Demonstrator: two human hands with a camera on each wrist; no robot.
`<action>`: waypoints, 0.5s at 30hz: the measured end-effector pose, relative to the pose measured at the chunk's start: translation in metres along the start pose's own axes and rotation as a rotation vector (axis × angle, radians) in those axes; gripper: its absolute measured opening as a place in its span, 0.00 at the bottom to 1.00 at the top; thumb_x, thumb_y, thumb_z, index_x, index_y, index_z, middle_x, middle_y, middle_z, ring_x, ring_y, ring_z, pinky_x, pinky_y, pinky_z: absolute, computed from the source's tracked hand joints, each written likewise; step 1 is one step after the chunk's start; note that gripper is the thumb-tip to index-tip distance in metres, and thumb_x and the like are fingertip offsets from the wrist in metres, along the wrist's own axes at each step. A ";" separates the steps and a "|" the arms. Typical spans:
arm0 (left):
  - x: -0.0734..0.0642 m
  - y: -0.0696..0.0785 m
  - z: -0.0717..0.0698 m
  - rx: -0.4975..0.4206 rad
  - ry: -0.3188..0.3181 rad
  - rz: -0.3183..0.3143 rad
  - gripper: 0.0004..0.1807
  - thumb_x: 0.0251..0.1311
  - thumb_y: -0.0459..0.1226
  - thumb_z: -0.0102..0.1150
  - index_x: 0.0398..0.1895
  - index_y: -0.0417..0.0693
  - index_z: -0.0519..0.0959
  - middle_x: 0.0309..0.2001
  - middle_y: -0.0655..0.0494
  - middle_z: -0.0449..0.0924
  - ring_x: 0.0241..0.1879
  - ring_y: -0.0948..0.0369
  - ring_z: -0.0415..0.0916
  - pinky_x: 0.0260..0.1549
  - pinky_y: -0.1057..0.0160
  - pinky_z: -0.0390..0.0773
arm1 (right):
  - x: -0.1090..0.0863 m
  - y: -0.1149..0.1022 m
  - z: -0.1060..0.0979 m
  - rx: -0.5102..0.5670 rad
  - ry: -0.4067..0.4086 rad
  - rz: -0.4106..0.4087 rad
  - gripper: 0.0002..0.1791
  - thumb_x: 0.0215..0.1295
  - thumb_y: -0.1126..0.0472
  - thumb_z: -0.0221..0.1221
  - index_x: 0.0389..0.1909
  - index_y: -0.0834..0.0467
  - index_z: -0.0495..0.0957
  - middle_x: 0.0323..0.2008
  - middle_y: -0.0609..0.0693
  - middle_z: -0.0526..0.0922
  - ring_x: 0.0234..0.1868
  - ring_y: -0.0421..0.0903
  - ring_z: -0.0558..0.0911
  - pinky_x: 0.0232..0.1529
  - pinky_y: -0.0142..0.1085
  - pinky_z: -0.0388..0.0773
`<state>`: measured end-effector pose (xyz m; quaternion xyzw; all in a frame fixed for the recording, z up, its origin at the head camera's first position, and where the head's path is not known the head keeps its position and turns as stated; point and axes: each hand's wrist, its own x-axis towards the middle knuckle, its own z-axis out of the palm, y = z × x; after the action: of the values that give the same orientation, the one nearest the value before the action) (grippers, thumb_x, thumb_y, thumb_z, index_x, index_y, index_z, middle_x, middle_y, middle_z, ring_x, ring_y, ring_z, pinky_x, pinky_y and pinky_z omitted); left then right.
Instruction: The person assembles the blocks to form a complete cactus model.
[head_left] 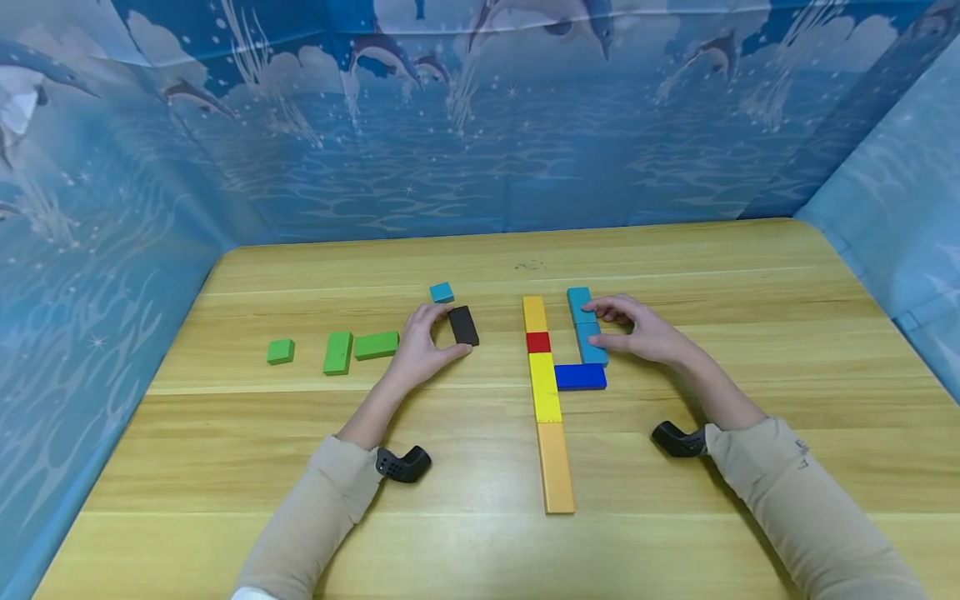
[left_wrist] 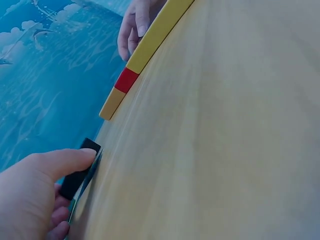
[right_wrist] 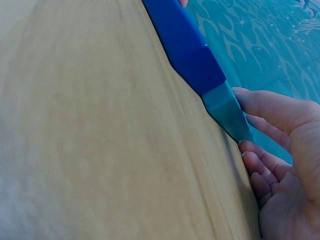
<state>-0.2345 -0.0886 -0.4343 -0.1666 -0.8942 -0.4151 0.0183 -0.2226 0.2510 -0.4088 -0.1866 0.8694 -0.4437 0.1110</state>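
Note:
My left hand (head_left: 422, 350) pinches a black block (head_left: 463, 326) between thumb and fingers. In the left wrist view the thumb lies against that black block (left_wrist: 80, 175). My right hand (head_left: 637, 329) touches the right side of two light blue blocks (head_left: 580, 306) laid end to end, its thumb by the nearer one. A dark blue block (head_left: 581, 377) lies crosswise below them. It joins the side of a straight row made of an orange block (head_left: 535, 314), a red block (head_left: 538, 342), a yellow block (head_left: 545, 387) and a long pale orange block (head_left: 556, 468).
Three green blocks lie on the left: a small one (head_left: 281, 352), an upright-lying one (head_left: 338, 353) and a crosswise one (head_left: 377, 345) beside my left hand. A small light blue block (head_left: 442, 292) lies behind the black one. Blue dolphin-print cloth (head_left: 480, 167) borders the wooden table (head_left: 480, 542).

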 end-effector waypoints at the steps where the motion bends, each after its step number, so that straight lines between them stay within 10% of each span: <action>1: 0.002 0.000 0.002 -0.005 0.011 0.008 0.36 0.44 0.41 0.70 0.59 0.39 0.68 0.54 0.44 0.69 0.55 0.49 0.64 0.55 0.49 0.64 | 0.001 0.004 0.000 -0.009 0.000 0.001 0.26 0.59 0.64 0.60 0.58 0.64 0.67 0.50 0.59 0.68 0.47 0.50 0.65 0.47 0.41 0.62; 15: 0.052 0.018 0.032 -0.180 0.115 0.036 0.35 0.46 0.38 0.69 0.59 0.41 0.68 0.55 0.47 0.67 0.49 0.54 0.69 0.49 0.59 0.71 | 0.003 0.016 0.000 0.000 -0.006 0.018 0.28 0.59 0.60 0.61 0.60 0.60 0.66 0.51 0.56 0.68 0.48 0.49 0.65 0.48 0.42 0.62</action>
<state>-0.2747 -0.0390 -0.4335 -0.1594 -0.8478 -0.5020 0.0620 -0.2286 0.2585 -0.4224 -0.1800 0.8708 -0.4422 0.1176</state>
